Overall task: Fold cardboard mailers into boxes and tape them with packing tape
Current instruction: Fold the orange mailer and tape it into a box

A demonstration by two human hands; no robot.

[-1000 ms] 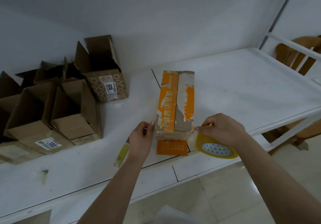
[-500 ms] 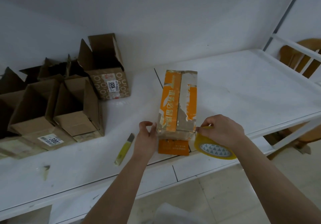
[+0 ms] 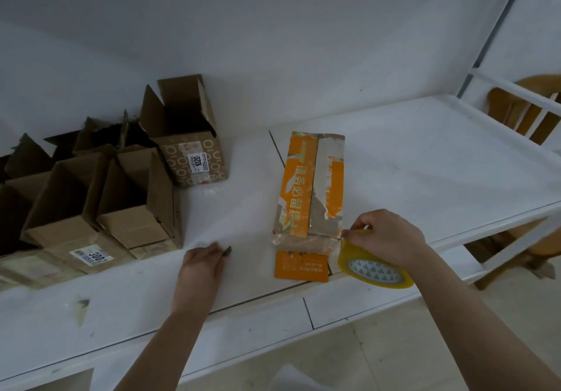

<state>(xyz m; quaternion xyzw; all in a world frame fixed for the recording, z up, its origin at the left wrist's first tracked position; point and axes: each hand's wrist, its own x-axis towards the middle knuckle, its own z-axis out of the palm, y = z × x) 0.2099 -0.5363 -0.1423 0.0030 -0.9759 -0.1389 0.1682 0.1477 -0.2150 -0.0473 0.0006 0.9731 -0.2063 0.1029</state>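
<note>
The orange box (image 3: pixel 311 187) I am taping stands in the middle of the white table (image 3: pixel 425 160), and it has white Chinese writing down its orange side that I cannot read. A flat orange card (image 3: pixel 301 266) with small writing, too blurry for me to read, lies just in front of it. My right hand (image 3: pixel 387 235) holds the yellow tape roll (image 3: pixel 375 266) at the box's near right corner, with my fingers curled round the roll and pinching the tape end against the box. To the left stand open brown boxes (image 3: pixel 100 205). One at the back has little ring shapes printed on it and a white label that says 1020 (image 3: pixel 197 163). A nearer one has a white label that says 300 (image 3: pixel 91 257). A moment ago my left hand (image 3: pixel 202 264) was touching the left side of the orange box. Now it has moved away to the left and lies on the table over the small yellow cutter (image 3: pixel 227 251), so only the cutter's dark tip shows. My left fingers are bent over it, but I cannot tell if they really grip it.
</note>
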